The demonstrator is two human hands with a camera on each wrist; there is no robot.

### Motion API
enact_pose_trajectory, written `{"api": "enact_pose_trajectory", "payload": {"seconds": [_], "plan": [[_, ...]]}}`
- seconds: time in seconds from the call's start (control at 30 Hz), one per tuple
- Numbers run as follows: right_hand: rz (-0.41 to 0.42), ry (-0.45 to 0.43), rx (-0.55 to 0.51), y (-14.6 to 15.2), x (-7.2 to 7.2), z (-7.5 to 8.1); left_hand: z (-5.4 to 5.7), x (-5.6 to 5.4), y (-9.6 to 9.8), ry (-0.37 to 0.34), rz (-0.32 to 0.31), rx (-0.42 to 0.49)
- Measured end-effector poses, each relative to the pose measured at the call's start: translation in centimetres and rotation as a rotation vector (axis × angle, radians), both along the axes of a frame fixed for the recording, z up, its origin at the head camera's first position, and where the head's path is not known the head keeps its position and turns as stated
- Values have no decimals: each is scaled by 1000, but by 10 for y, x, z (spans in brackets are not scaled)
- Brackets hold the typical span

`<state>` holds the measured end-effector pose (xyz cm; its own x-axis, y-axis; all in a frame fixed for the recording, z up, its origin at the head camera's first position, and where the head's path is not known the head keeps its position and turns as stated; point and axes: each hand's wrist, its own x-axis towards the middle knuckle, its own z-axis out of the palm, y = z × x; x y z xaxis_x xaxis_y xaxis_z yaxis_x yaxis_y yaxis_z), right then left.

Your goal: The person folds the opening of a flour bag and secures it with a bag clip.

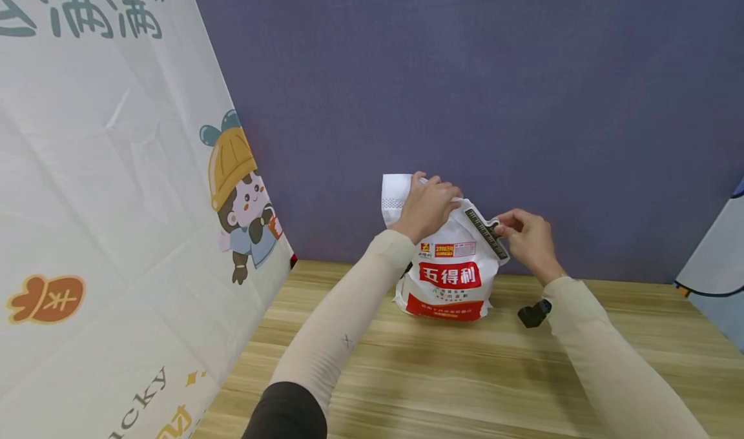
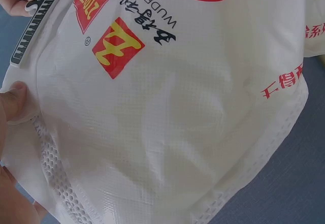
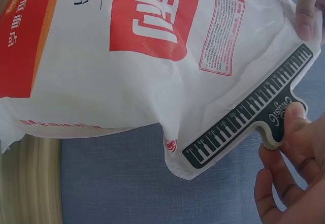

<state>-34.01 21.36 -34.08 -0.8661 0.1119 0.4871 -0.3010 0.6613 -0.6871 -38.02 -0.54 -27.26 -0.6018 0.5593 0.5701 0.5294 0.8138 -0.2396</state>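
Observation:
A white flour bag [image 1: 450,276] with red printed panels stands upright on the table against the dark backdrop. My left hand [image 1: 429,208] grips its top edge, thumb on the front face in the left wrist view, and part of the rim sticks up to the left of that hand. On the bag's right upper edge sits a black clip [image 3: 249,109] with a piano-key pattern, lying slantwise along the edge. Between thumb and fingers, my right hand [image 1: 527,237] pinches the clip's handle tab. The clip's back side is mostly hidden.
Wood-grain table [image 1: 442,374] runs beneath the bag, ending at the dark blue-grey backdrop [image 1: 465,90]. At left hangs a white printed sheet [image 1: 116,187] with cartoon figures. A black wrist device [image 1: 533,313] is by the right wrist. White fabric [image 1: 712,252] appears at far right.

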Motion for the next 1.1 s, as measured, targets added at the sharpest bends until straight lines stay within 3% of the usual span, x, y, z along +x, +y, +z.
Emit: {"api": "enact_pose_trajectory", "payload": {"seconds": [0.53,0.77,0.97,1.1], "plan": [[27,-32,29,4,4,-2,2,2,4,8,1,-53],[96,-26,61,9,7,-3,0,5,7,40,7,-60],[127,-40,70,12,10,-6,-1,7,7,102,-28,-12],[126,-30,42,13,13,-8,1,12,2,122,-39,68]]}}
